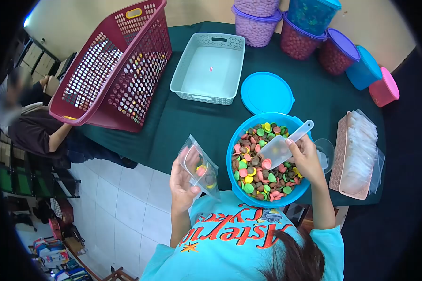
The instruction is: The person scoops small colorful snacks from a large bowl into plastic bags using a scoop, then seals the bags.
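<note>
From the head view, my left hand (182, 183) is curled round a clear bag (199, 166), thumb at its near lower side and fingers behind it, closed just enough to pinch the film. The bag is tilted, with a few candies inside – pink, yellow and brown.

My right hand (306, 158) is closed on the scoop (275, 152), thumb and fingers wrapped round the handle, whose tip sticks out beyond my fingers. The scoop's cup points back toward my left hand, over the candies (272, 180) in the blue bowl (231, 164); a pink one sits at its lip. Whether the cup touches the heap I cannot tell.

The bowl lies between my hands, under the scoop, well apart from the bag. Just beyond the bowl is the blue lid (267, 93), flat on the green cloth (159, 140). On the outer side of my right hand is a small clear dish (327, 152), partly hidden by that hand, then a pink box (341, 161) of flat clear packets (360, 150).

Farther out, ahead of my left hand, is a pale basket (210, 70), and left of it a big red basket (122, 70), leaning over. A person (30, 126) stands past the red basket, one hand at its low rim. Tubs (305, 42) with coloured lids line the far right edge, against the wall.
</note>
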